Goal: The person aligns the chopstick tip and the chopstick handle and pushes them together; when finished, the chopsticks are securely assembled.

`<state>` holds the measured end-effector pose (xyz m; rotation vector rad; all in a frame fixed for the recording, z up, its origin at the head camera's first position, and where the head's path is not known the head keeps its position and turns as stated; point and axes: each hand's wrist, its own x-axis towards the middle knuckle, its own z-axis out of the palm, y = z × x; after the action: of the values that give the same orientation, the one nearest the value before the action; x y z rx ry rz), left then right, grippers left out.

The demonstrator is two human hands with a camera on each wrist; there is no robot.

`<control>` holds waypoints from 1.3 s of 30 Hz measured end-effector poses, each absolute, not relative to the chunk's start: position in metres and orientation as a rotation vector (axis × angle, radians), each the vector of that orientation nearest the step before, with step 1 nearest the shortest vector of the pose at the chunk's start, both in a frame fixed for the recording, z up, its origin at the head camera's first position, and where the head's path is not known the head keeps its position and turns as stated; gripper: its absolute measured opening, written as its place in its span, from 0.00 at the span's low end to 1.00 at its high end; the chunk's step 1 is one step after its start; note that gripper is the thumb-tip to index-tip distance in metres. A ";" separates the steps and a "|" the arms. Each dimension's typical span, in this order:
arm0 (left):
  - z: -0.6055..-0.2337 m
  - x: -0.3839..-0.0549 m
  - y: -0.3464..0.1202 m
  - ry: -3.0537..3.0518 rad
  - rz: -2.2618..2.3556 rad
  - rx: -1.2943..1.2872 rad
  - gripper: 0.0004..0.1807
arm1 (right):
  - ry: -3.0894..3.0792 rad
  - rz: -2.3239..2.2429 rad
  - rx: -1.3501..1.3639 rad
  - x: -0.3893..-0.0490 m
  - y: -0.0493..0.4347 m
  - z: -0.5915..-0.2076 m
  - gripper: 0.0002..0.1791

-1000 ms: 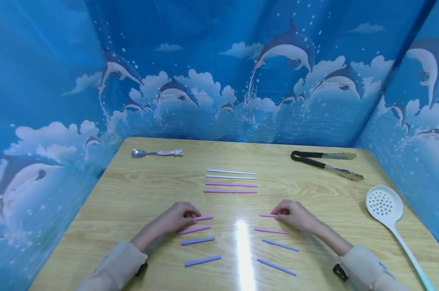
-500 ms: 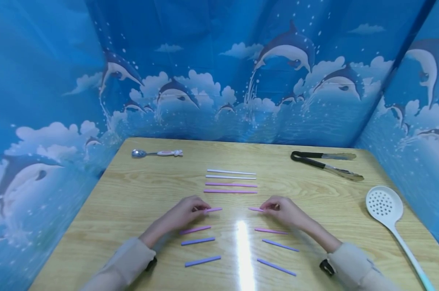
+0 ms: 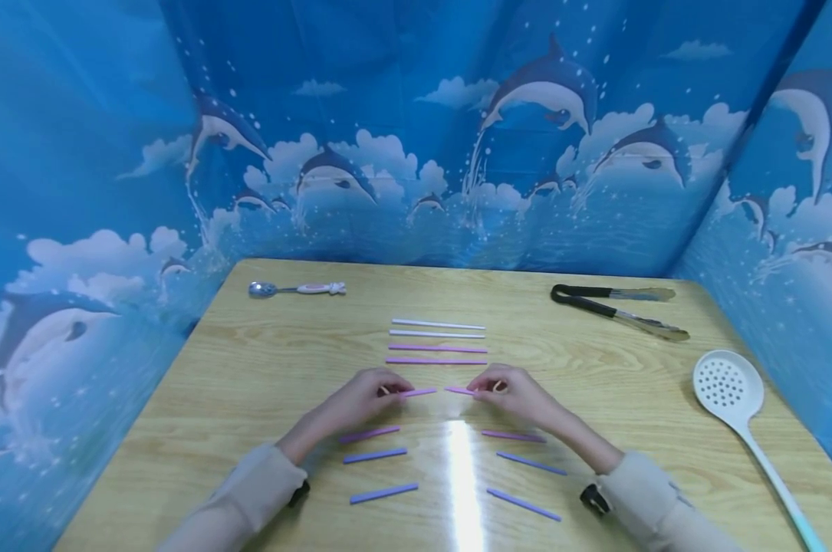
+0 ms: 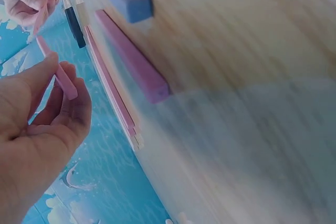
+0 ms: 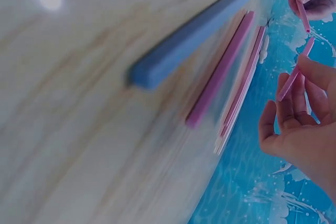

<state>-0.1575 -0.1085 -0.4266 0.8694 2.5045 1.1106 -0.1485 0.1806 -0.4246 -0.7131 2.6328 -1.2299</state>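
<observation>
My left hand [image 3: 374, 392] pinches a pink chopstick half [image 3: 424, 392] between thumb and fingers. Facing it, my right hand [image 3: 519, 395] pinches a thinner pink chopstick half [image 3: 459, 390]. The two tips point at each other, with a small gap between them, above the table. In the left wrist view, the left-held half [image 4: 65, 84] lies across the fingertips; the right wrist view gives the other half [image 5: 291, 81] under the right thumb. Nearer me lie a pink half [image 3: 370, 435] and blue-purple halves [image 3: 376, 457] on the left, with a pink half [image 3: 514, 436] and blue-purple halves [image 3: 531, 463] on the right.
Beyond the hands, two pink chopsticks [image 3: 436, 361] and two white chopsticks [image 3: 436, 334] lie parallel on the wooden table [image 3: 264, 368]. A spoon [image 3: 298, 289] sits back left, black-handled tongs [image 3: 595, 307] back right, and a skimmer [image 3: 729, 389] along the right edge. Dolphin-printed curtains surround the table.
Both hands have moved inward and slightly away from me, each carrying its pink half. The gap between the two tips has narrowed greatly. The other pieces lie where they were.
</observation>
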 end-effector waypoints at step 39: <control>-0.427 -0.155 -0.104 2.453 1.243 0.882 0.14 | 2.672 -1.409 -0.780 -0.144 0.165 -0.427 0.05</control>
<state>-0.1551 -0.1039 -0.4271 0.8820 2.4532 1.2430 -0.1441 0.1647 -0.4273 -0.7799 2.6721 -1.4092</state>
